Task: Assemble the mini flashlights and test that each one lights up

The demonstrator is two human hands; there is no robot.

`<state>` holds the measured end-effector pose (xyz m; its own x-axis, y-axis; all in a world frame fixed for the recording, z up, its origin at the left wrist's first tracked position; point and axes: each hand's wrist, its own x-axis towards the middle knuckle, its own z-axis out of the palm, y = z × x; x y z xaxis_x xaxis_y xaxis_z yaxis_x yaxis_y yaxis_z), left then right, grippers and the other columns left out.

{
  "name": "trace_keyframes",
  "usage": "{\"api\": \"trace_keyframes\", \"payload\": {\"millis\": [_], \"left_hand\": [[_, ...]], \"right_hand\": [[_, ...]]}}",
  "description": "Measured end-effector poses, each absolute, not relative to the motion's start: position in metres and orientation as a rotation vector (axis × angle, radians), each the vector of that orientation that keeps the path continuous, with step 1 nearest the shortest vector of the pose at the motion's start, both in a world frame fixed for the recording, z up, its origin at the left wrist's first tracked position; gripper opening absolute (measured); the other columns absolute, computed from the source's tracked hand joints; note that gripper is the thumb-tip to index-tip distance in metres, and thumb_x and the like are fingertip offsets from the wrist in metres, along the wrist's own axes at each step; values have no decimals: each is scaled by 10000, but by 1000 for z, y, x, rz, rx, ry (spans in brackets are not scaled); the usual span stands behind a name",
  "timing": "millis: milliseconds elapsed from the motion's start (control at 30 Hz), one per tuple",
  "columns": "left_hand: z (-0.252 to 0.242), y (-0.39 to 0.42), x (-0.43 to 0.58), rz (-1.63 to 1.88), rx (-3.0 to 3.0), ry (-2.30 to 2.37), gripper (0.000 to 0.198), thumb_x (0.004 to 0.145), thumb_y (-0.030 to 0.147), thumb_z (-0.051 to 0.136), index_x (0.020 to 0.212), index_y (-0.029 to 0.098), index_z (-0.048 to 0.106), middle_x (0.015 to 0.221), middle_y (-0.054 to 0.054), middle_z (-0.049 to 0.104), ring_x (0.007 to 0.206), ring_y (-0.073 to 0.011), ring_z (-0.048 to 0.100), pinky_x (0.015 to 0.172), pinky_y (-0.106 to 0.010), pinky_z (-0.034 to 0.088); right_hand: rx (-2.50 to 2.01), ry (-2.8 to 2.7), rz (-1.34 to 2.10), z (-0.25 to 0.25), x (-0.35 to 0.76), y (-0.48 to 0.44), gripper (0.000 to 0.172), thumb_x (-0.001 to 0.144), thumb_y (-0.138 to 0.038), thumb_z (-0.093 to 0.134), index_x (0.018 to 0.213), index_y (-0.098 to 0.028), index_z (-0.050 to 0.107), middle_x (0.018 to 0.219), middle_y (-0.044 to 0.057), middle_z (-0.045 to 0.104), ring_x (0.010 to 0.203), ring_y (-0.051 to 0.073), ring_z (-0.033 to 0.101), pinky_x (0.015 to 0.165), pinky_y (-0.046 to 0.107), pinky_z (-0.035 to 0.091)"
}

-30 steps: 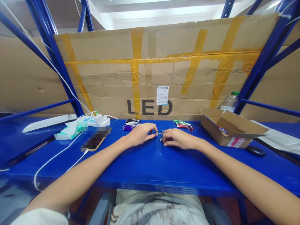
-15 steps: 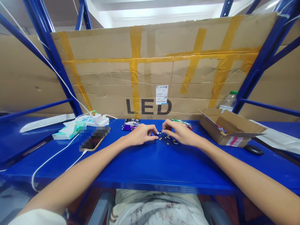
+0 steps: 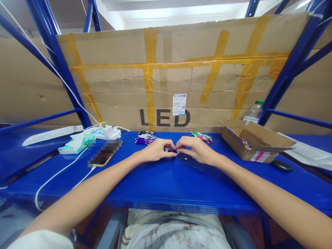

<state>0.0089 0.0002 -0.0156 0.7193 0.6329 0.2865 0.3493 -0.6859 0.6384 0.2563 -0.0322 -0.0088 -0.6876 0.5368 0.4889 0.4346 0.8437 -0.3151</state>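
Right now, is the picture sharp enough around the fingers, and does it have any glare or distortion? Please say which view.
Head view: the blue item at the left hand looks soft, its details too small to read; same head view: faint sheen on the blue table, bright ceiling, blue posts leaning outward at the top, perhaps lens distortion.

Mid-frame, the left hand (image 3: pixel 160 150) and right hand (image 3: pixel 195 149) nearly meet over the table (image 3: pixel 155 183), what seems a tube (image 3: pixel 174 151) between; tube bundles lie behind, left (image 3: pixel 144 137) and right (image 3: pixel 203 137); phone (image 3: pixel 110 152), tissue pack (image 3: pixel 71 148) at left; carton (image 3: pixel 234 142) at right, bottle (image 3: pixel 252 113) behind, mouse (image 3: pixel 282 166) beside its near corner; cardboard sheet (image 3: pixel 116 90) along the back.
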Motion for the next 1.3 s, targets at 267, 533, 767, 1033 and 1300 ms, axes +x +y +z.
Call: {"api": "trace_keyframes", "payload": {"millis": [267, 533, 767, 1033, 1300], "left_hand": [[-16, 3, 5, 683, 2560, 773, 188, 933, 358, 755, 1019, 192, 741, 773, 15, 699, 693, -142, 609, 706, -251, 430], [-14, 3, 4, 673, 2642, 777, 164, 944, 336, 746, 1019, 190, 736, 814, 3, 713, 723, -147, 630, 704, -249, 422], [-14, 1, 6, 644, 2511, 770, 229, 906, 375, 787, 1010, 178, 731, 705, 42, 651, 633, -125, 567, 675, -240, 411], [-16, -1, 9, 647, 2421, 747, 296, 887, 443, 790, 967, 171, 706, 675, 57, 610, 612, -115, 525, 642, -235, 387], [-15, -4, 10, 618, 2415, 779, 290, 882, 430, 793, 969, 165, 713, 660, 54, 606, 590, -112, 515, 613, -232, 372]], "right_hand": [[-893, -2404, 230, 1, 264, -33, 98, 1020, -252, 605, 1023, -216, 697, 929, 38, 744, 784, 195, 643, 741, 306, 472], [-956, -2746, 427, -7, 272, -25, 91, 966, -243, 713, 888, -205, 685, 870, 21, 731, 753, 186, 642, 712, 282, 438], [-879, -2485, 280, -6, 261, -30, 149, 1054, -278, 549, 975, -202, 651, 954, 65, 727, 839, 210, 634, 774, 307, 452], [-874, -2328, 425, -1, 252, -39, 237, 1066, -391, 555, 1048, -203, 698, 979, 52, 746, 840, 197, 637, 795, 309, 470], [-955, -2169, 773, -4, 247, -40, 285, 984, -470, 646, 893, -200, 645, 803, -6, 658, 725, 159, 549, 686, 283, 421]]}}
